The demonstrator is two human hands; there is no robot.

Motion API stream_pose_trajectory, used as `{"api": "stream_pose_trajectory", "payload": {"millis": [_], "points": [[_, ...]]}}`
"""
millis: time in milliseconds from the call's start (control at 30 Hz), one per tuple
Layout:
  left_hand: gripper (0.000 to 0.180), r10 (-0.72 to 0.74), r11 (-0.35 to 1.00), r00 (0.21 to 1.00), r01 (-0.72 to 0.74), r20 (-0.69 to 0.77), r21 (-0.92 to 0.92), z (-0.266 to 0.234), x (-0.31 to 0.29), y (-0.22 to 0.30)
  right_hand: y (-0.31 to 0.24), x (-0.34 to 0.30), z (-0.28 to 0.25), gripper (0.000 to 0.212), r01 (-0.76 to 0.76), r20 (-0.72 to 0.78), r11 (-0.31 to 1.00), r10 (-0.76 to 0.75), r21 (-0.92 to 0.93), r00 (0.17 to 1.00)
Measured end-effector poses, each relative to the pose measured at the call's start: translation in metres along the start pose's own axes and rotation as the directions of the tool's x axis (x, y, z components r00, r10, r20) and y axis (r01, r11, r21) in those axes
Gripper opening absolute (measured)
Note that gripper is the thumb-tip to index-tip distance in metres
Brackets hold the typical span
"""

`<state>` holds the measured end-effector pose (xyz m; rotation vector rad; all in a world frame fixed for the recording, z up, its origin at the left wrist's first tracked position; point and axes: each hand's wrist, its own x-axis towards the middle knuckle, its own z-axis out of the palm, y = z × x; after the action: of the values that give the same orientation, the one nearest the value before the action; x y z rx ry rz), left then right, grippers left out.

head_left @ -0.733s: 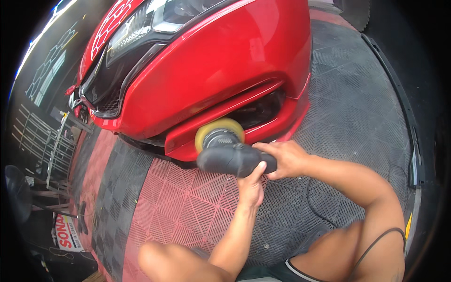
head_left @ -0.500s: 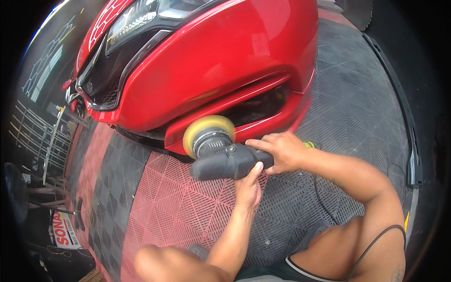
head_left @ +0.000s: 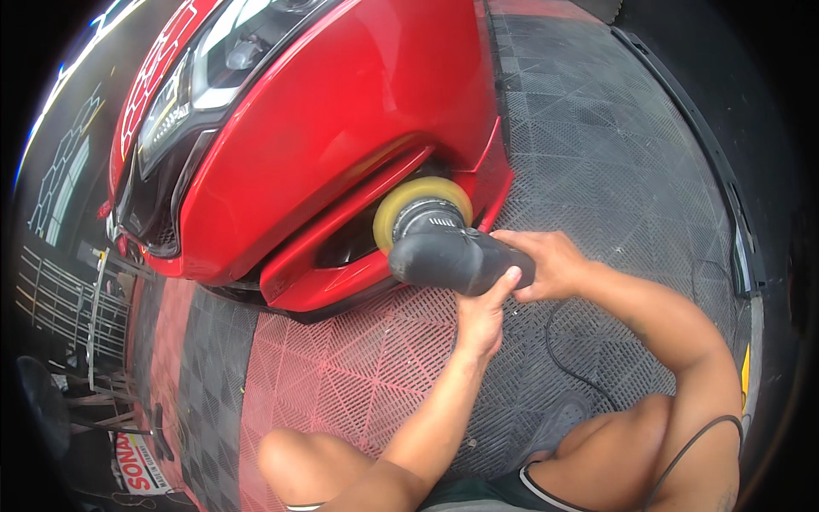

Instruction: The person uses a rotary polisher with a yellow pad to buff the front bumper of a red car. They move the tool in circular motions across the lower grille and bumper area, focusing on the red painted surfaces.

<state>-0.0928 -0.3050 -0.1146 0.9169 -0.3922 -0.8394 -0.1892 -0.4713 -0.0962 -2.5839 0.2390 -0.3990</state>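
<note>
A black power polisher (head_left: 456,258) with a round yellow pad (head_left: 394,203) is held up to the car's red front bumper (head_left: 333,162). The pad lies over the right part of the bumper's dark lower opening (head_left: 348,241); its face is turned away, so I cannot tell whether it touches. My right hand (head_left: 553,263) is wrapped round the end of the polisher's body. From below, my left hand (head_left: 483,319) grips the same body, its thumb up along the side and its fingers mostly hidden beneath.
A black cord (head_left: 554,357) trails over the grey and red floor tiles (head_left: 341,367), and a cable (head_left: 698,437) lies across my right upper arm. Metal racks (head_left: 68,299) stand at the left. A long dark strip (head_left: 691,119) runs along the right side.
Both hands have carried the polisher to the right along the bumper, from the left end of the lower opening to its right part. The view has shifted too.
</note>
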Motion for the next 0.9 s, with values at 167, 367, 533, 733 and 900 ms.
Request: {"api": "stream_pose_trajectory", "payload": {"millis": [167, 367, 533, 733, 900], "points": [[0.067, -0.051, 0.999, 0.998, 0.051, 0.040, -0.011, 0.026, 0.015, -0.020, 0.021, -0.013, -0.028, 0.095, -0.022, -0.043, 0.999, 0.021, -0.027, 0.999], [0.070, -0.113, 0.994, 0.994, 0.113, 0.002, -0.006, 0.017, 0.019, -0.036, 0.043, -0.014, -0.014, 0.098, -0.016, -0.005, 1.000, 0.016, -0.016, 1.000], [0.074, -0.219, 0.974, 0.974, 0.216, -0.049, -0.072, -0.001, 0.008, -0.051, 0.045, -0.022, 0.003, 0.102, -0.048, 0.105, 0.998, 0.051, -0.032, 0.993], [0.070, -0.117, 0.993, 0.991, 0.115, 0.067, 0.032, 0.013, 0.023, -0.028, 0.038, -0.007, -0.015, 0.098, -0.008, -0.035, 0.999, 0.007, -0.047, 0.999], [0.068, -0.138, 0.990, 0.989, 0.137, 0.043, 0.022, 0.011, 0.023, -0.027, 0.036, -0.006, -0.015, 0.096, 0.007, -0.033, 0.999, -0.009, -0.049, 0.999]]}}
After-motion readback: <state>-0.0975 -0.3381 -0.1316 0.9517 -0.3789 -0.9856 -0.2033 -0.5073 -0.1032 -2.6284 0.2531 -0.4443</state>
